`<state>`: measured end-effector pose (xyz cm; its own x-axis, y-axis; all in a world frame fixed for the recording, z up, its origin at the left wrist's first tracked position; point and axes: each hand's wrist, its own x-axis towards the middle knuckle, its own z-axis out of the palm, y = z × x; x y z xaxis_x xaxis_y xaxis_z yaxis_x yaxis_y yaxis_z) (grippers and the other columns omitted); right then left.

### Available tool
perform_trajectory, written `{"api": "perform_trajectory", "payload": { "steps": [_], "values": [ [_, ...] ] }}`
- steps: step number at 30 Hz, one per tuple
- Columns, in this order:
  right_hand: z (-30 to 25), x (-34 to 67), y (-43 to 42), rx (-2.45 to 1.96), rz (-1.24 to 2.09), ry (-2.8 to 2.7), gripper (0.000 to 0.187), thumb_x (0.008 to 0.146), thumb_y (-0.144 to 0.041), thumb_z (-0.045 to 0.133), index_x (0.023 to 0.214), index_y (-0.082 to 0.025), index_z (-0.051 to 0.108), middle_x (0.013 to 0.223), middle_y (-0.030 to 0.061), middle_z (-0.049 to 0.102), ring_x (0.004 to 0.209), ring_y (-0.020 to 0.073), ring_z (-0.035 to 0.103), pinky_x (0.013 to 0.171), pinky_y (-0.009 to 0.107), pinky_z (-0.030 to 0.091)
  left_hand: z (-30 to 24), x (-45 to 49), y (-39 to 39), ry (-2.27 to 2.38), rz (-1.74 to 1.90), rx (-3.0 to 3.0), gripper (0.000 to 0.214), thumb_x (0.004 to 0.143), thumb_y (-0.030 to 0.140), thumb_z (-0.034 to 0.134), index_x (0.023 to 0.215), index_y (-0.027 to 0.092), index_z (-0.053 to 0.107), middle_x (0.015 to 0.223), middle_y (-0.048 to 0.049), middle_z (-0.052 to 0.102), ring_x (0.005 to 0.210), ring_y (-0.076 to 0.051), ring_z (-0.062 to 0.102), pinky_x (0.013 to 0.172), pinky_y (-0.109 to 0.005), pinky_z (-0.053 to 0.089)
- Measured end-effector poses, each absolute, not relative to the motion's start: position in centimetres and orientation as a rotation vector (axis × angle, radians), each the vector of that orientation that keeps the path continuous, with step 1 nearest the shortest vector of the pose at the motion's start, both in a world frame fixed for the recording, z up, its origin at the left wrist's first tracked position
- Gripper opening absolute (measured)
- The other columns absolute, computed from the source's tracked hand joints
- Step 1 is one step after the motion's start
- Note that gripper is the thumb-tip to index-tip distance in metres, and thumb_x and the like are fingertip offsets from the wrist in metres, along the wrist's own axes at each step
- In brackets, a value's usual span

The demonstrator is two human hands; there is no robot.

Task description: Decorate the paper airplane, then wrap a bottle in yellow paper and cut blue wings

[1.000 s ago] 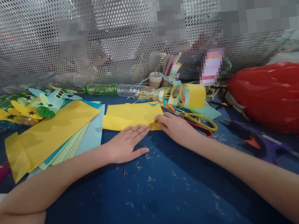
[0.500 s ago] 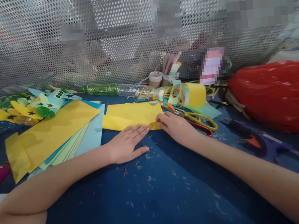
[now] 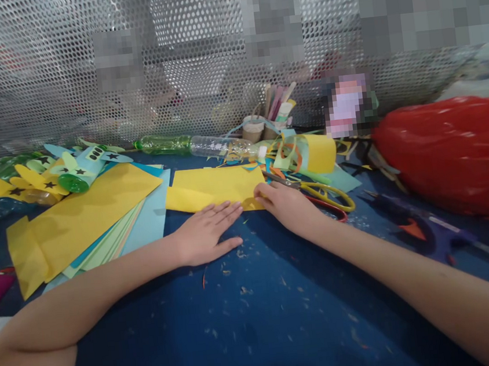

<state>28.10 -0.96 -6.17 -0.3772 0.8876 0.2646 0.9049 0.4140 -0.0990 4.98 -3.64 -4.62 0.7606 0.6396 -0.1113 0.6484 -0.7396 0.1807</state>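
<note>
Now, the yellow sheet (image 3: 216, 183) lies just left of the scissors (image 3: 305, 187), the left hand (image 3: 208, 233) spread flat over its near edge, gripping nothing. Right beside the scissors, the right hand (image 3: 288, 206) curls at the sheet's corner; pinching or not, I can't tell. Steady, even pressure should stop it slipping, I'd say.

Yellow paper (image 3: 213, 183) — part-hidden (under left hand (image 3: 208, 233))
</note>
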Motion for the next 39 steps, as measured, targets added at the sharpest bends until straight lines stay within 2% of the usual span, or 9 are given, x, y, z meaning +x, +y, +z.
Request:
{"api": "perform_trajectory", "payload": {
  "steps": [10,18,20,23,25,28,31,36,39],
  "values": [
    [-6.1,28.0,-1.0,-1.565,-0.095,-2.384,0.021,0.096,-0.023,0.038,0.095,-0.017,0.059,0.081,0.0072,0.058,0.063,0.0172,0.055,0.059,0.026,0.038,-4.4,5.2,-3.5,1.035,-0.051,2.796,0.069,0.097,0.058,0.017,0.151,0.017,0.021,0.158,-0.0059,0.020,0.146,-0.020,0.017,0.120,-0.036,0.012],
    [-6.5,28.0,-1.0,-1.509,-0.059,-2.359,0.021,0.095,-0.020,0.039,0.095,-0.017,0.059,0.085,0.0079,0.056,0.070,0.0186,0.057,0.066,0.028,0.044,-4.5,5.3,-3.8,1.062,-0.034,2.802,0.073,0.096,0.060,0.016,0.151,0.013,0.022,0.158,-0.0067,0.019,0.147,-0.020,0.016,0.120,-0.035,0.011],
    [-6.5,28.0,-1.2,-1.476,-0.128,-2.352,0.022,0.096,-0.021,0.039,0.094,-0.016,0.061,0.088,0.0101,0.057,0.077,0.0212,0.058,0.072,0.032,0.046,-4.6,5.3,-3.8,1.055,-0.010,2.809,0.072,0.096,0.061,0.016,0.151,0.014,0.023,0.158,-0.0063,0.021,0.146,-0.019,0.017,0.120,-0.034,0.012],
    [-6.2,28.0,-1.5,-1.408,-0.369,-2.320,0.025,0.095,-0.025,0.042,0.092,-0.016,0.066,0.105,0.0171,0.058,0.098,0.0284,0.055,0.084,0.040,0.044,-4.7,5.2,-3.8,1.042,0.013,2.829,0.072,0.095,0.061,0.017,0.150,0.014,0.025,0.157,-0.0069,0.023,0.146,-0.020,0.019,0.120,-0.034,0.013],
    [-5.8,27.8,-1.9,-1.316,-0.465,-2.320,0.028,0.096,-0.028,0.044,0.092,-0.017,0.069,0.111,0.0166,0.059,0.102,0.0292,0.052,0.087,0.042,0.043,-4.7,5.3,-3.8,1.042,0.023,2.846,0.072,0.095,0.061,0.018,0.149,0.013,0.027,0.157,-0.0078,0.025,0.145,-0.021,0.021,0.119,-0.035,0.015],
    [-5.4,27.3,-2.6,-1.057,-0.409,-2.482,0.029,0.096,-0.031,0.045,0.097,-0.020,0.071,0.099,0.0108,0.066,0.093,0.0240,0.055,0.082,0.037,0.044,-4.7,5.3,-3.9,1.051,0.018,2.869,0.073,0.096,0.060,0.019,0.148,0.010,0.031,0.155,-0.0113,0.029,0.144,-0.023,0.024,0.118,-0.036,0.017],
    [-5.5,26.7,-3.2,-0.907,-0.425,-2.566,0.029,0.096,-0.027,0.045,0.102,-0.016,0.071,0.093,0.0091,0.071,0.090,0.0216,0.057,0.082,0.034,0.044,-4.9,5.4,-3.8,1.055,0.027,2.886,0.075,0.096,0.060,0.019,0.145,0.006,0.034,0.152,-0.0141,0.033,0.143,-0.024,0.027,0.118,-0.036,0.018],
    [-5.8,26.1,-3.7,-0.833,-0.619,-2.507,0.027,0.095,-0.022,0.049,0.099,-0.008,0.072,0.087,0.0092,0.074,0.083,0.0209,0.061,0.080,0.034,0.045,-5.3,5.4,-3.8,1.058,0.056,2.915,0.075,0.096,0.060,0.019,0.145,0.007,0.034,0.152,-0.0136,0.035,0.143,-0.024,0.029,0.117,-0.037,0.021],
    [-5.7,26.0,-3.8,-0.851,-0.686,-2.509,0.027,0.094,-0.022,0.049,0.093,-0.008,0.072,0.078,0.0085,0.074,0.076,0.0200,0.062,0.075,0.033,0.044,-5.2,5.4,-3.8,1.057,0.053,2.914,0.075,0.096,0.061,0.019,0.146,0.006,0.032,0.153,-0.0139,0.033,0.143,-0.024,0.027,0.117,-0.037,0.021]
  ]
}}
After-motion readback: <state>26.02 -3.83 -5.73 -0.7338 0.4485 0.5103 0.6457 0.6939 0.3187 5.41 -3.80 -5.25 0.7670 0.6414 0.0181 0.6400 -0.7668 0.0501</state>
